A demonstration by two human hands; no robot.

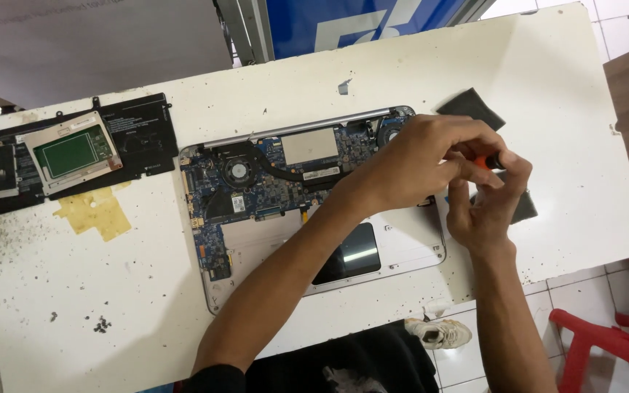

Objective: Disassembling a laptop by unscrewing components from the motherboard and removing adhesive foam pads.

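Observation:
An opened silver laptop (256, 287) lies bottom-up on the white table (111, 291), its blue motherboard (271, 185) and fan (236, 172) exposed. My left hand (420, 160) reaches across the laptop's right end, fingers closed around a small orange-handled screwdriver (485, 161). My right hand (485, 211) comes up from below, and its thumb and fingers pinch the same tool. The screwdriver's tip is hidden behind my hands, over the laptop's right edge.
A black battery pack (140, 138) with a green-faced trackpad board (72, 153) on it lies at the table's left. A yellow tape patch (96, 212) is below it. Two dark pads (471, 108) sit near my hands. A red chair (606, 342) stands at lower right.

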